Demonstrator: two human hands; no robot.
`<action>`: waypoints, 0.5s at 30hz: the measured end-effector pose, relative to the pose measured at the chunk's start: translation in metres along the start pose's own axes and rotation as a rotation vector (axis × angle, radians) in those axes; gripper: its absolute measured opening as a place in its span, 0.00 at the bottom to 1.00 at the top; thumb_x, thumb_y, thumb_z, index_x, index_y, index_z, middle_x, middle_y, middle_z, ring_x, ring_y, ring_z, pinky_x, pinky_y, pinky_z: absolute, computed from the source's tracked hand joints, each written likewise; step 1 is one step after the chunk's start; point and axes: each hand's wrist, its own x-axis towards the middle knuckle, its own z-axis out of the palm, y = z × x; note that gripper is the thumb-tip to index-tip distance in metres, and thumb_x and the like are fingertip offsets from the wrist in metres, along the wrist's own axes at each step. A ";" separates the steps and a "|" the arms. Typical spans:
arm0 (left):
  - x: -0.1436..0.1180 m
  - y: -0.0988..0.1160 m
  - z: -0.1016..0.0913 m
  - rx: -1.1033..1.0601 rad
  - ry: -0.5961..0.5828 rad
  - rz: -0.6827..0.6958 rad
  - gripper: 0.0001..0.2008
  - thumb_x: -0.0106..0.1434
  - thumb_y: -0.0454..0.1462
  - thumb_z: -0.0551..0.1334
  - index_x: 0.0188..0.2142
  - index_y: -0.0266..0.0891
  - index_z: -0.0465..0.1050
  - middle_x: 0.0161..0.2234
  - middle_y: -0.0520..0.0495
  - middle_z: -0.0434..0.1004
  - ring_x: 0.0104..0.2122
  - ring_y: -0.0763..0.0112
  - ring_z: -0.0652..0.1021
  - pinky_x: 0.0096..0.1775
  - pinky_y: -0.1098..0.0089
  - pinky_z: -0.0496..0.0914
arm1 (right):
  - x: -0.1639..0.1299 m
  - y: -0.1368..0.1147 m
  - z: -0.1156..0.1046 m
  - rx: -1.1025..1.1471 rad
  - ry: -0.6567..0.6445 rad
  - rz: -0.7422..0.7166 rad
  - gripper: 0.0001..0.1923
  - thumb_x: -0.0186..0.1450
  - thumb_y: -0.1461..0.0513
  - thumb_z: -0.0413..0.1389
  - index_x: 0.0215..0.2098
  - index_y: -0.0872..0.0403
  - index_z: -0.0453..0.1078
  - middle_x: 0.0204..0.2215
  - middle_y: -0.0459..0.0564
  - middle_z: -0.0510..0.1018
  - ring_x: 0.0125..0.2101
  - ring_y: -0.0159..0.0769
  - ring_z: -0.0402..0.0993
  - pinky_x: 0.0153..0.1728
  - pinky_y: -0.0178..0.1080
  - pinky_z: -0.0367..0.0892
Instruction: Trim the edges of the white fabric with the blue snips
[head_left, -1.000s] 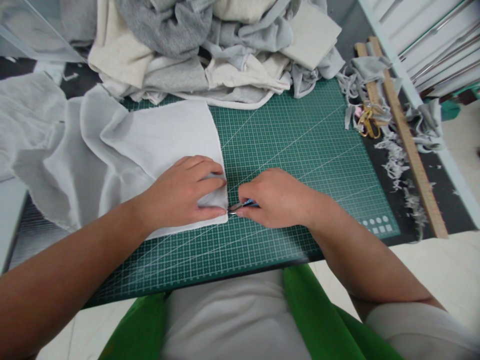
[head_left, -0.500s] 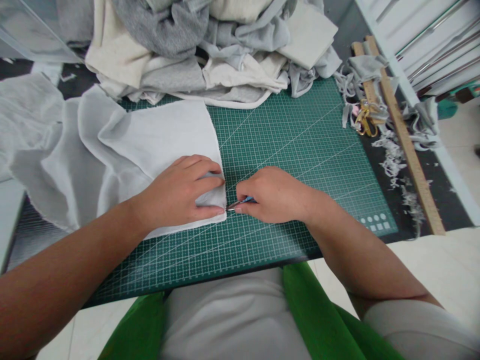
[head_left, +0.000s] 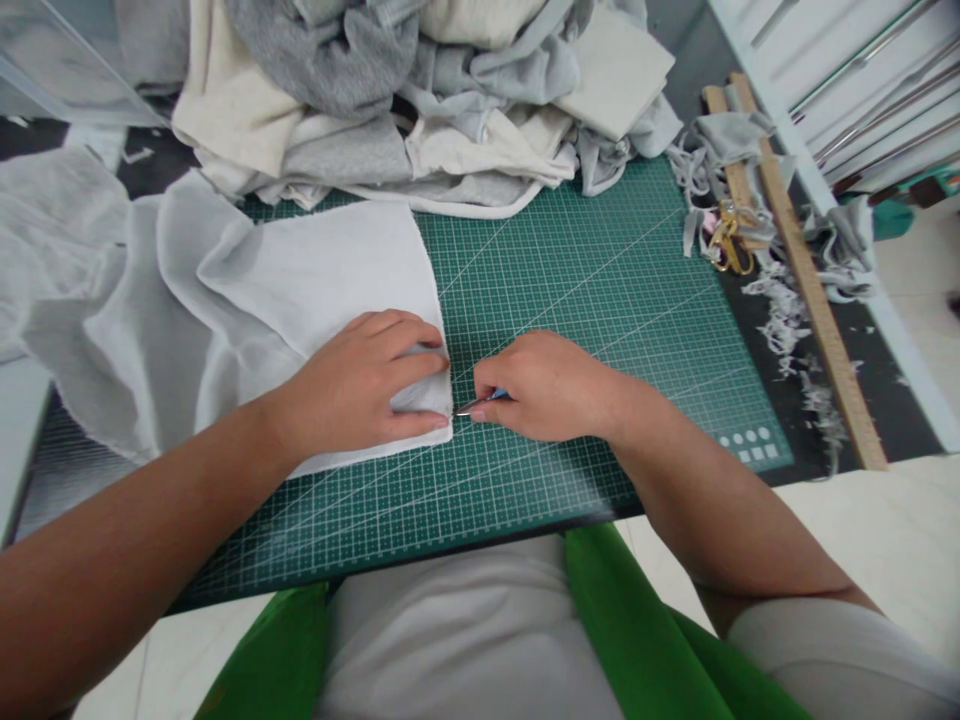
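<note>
A light grey piece of fabric (head_left: pixel 352 255) lies on the green cutting mat (head_left: pixel 570 270), its cut edge running down beside my hands. My left hand (head_left: pixel 367 380) rests on the fabric near that edge, fingers spread and thumb tip at the lower corner. Closed in a fist, my right hand (head_left: pixel 551 388) grips a small pointed metal tool (head_left: pixel 471 406) with a bit of blue on it. The tool's tip meets the fabric edge just right of my left thumb. Most of the tool is hidden inside my fingers, so its exact kind does not show.
A heap of grey and cream fabrics (head_left: pixel 360 90) fills the back of the table. At the right lie a wooden ruler (head_left: pixel 821 300), gold-handled scissors (head_left: pixel 727 245) and fabric scraps (head_left: pixel 780 310). The table's front edge is close to my body.
My right hand and the tool tip have shifted very slightly up along the fabric edge. My left hand and the fabric stay in place.
</note>
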 end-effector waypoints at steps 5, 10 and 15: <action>0.000 0.000 0.000 -0.021 0.001 -0.016 0.24 0.64 0.54 0.67 0.49 0.40 0.77 0.53 0.40 0.76 0.54 0.49 0.75 0.56 0.49 0.70 | 0.000 0.005 0.001 0.080 0.019 0.006 0.11 0.68 0.55 0.60 0.33 0.52 0.79 0.26 0.45 0.79 0.29 0.34 0.70 0.31 0.37 0.52; 0.000 0.000 -0.001 -0.005 -0.016 -0.017 0.24 0.64 0.55 0.66 0.50 0.41 0.76 0.54 0.41 0.76 0.54 0.50 0.75 0.56 0.50 0.69 | -0.001 0.004 -0.001 0.074 0.017 0.005 0.12 0.67 0.53 0.59 0.33 0.52 0.79 0.25 0.45 0.78 0.28 0.34 0.69 0.30 0.37 0.52; 0.000 0.001 -0.001 -0.012 -0.009 -0.015 0.25 0.64 0.56 0.66 0.50 0.39 0.77 0.54 0.39 0.75 0.54 0.49 0.75 0.56 0.50 0.69 | -0.002 0.001 -0.001 0.054 0.007 -0.014 0.12 0.68 0.53 0.59 0.34 0.52 0.79 0.26 0.47 0.79 0.28 0.34 0.69 0.30 0.37 0.52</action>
